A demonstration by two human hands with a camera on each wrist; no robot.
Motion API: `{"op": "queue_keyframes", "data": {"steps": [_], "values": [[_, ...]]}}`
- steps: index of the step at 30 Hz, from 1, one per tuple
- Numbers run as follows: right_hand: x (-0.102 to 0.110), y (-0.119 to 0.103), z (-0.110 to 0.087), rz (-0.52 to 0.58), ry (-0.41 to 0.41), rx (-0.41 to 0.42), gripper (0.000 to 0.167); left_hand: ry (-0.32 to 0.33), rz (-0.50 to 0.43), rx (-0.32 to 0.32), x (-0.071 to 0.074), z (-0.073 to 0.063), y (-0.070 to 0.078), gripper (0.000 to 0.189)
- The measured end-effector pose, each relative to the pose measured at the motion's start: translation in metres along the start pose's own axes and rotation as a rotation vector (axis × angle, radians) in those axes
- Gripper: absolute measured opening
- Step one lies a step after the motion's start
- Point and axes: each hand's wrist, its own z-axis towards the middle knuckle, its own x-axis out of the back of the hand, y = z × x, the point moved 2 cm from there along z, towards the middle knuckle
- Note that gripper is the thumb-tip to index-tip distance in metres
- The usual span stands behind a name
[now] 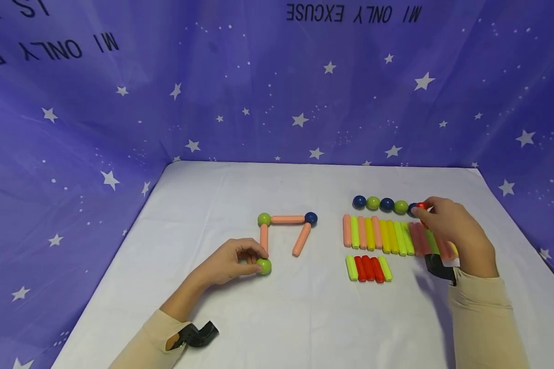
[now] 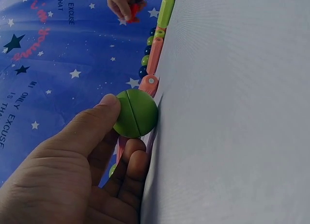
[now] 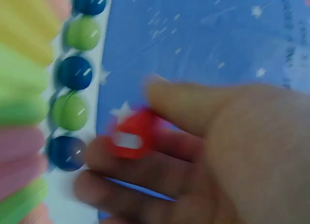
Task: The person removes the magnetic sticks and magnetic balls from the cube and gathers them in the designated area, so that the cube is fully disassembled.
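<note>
My left hand [image 1: 226, 262] pinches a green ball [image 1: 264, 266] between thumb and fingertips at the lower end of a coral-pink stick [image 1: 264, 237]. That stick's upper end meets another green ball [image 1: 264, 219]. From there a second pink stick [image 1: 288, 219] runs across to a dark blue ball [image 1: 311, 218], and a third pink stick [image 1: 301, 239] slants down from it. My right hand [image 1: 452, 225] holds a short red stick [image 3: 138, 121] with a pale end, blurred in the right wrist view, above the right end of a row of blue and green balls [image 1: 387, 204].
Below the balls lies a long row of pink, green and yellow sticks [image 1: 386, 236], partly covered by my right hand. Nearer me is a short group of red and green sticks [image 1: 367, 268]. A purple starry cloth [image 1: 277, 92] rises behind the white tabletop [image 1: 281, 318].
</note>
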Motion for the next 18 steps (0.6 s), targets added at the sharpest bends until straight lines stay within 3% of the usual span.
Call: {"op": "queue_keyframes", "data": {"steps": [3, 7, 12, 18], "values": [[-0.008, -0.014, -0.008, -0.038, -0.17, 0.059, 0.046, -0.002, -0.006, 0.012, -0.001, 0.0, -0.009, 0.026], [-0.027, -0.039, -0.022, -0.053, -0.295, 0.102, 0.033, -0.004, -0.014, 0.011, 0.002, 0.0, -0.011, 0.026], [-0.054, -0.052, -0.038, -0.069, -0.332, 0.067, 0.032, -0.004, -0.017, 0.001, 0.003, 0.001, -0.011, 0.026], [-0.07, -0.053, -0.05, -0.072, -0.248, -0.003, 0.037, -0.013, -0.026, 0.01, 0.0, 0.0, -0.002, 0.026]]}}
